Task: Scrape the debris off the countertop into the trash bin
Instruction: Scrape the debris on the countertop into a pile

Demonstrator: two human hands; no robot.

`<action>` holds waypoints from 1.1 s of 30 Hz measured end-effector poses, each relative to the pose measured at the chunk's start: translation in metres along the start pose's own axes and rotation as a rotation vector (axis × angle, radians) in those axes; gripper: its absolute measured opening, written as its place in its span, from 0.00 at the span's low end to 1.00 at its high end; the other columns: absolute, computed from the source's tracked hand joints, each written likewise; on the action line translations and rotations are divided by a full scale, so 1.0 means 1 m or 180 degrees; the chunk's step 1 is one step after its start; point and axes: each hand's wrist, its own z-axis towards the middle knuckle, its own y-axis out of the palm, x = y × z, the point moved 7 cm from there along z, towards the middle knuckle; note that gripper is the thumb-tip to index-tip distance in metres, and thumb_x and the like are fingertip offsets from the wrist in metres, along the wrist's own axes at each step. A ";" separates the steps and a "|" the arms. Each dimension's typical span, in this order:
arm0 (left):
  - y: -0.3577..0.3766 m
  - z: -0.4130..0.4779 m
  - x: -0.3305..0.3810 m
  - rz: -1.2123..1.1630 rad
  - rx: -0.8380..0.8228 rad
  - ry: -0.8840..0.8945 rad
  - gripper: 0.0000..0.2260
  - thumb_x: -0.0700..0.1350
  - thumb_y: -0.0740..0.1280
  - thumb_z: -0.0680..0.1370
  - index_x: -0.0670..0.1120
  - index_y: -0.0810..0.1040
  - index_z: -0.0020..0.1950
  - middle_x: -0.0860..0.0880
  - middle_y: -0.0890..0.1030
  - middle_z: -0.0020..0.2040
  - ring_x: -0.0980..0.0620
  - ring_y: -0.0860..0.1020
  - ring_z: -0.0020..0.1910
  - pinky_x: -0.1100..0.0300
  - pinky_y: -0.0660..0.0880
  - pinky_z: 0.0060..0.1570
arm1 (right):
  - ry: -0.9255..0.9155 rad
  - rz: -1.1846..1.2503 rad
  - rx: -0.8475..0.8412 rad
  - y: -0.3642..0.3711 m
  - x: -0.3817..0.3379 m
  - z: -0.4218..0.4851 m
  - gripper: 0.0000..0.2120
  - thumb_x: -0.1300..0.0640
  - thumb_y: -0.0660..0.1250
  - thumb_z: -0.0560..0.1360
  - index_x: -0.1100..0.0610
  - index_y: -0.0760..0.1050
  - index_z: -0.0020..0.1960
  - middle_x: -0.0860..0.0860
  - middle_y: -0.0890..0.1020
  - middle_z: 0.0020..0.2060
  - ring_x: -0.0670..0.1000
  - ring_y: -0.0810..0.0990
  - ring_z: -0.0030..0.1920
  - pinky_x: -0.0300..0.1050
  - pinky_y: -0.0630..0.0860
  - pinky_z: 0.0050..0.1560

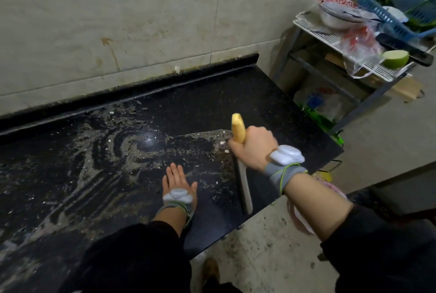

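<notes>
Debris (118,149) across the countertop (271,104) — right hand (253,149) clenched around knife (244,186), left hand (177,180) flat, released.

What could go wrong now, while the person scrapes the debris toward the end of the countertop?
1. The scraper blade reaches the front edge of the countertop, so debris may fall on the floor rather than into the pink-lined bin, mostly hidden under the right arm.
2. The left hand lies flat in the grit, close to the blade; a slip could hit it.
</notes>
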 end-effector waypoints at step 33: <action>0.005 0.007 0.000 -0.0005 -0.0059 -0.0007 0.33 0.59 0.45 0.82 0.39 0.35 0.77 0.42 0.36 0.78 0.45 0.38 0.77 0.52 0.40 0.75 | -0.0328 -0.0635 -0.0225 0.018 0.033 0.098 0.15 0.46 0.62 0.76 0.59 0.76 0.47 0.60 0.82 0.48 0.64 0.80 0.48 0.46 0.69 0.39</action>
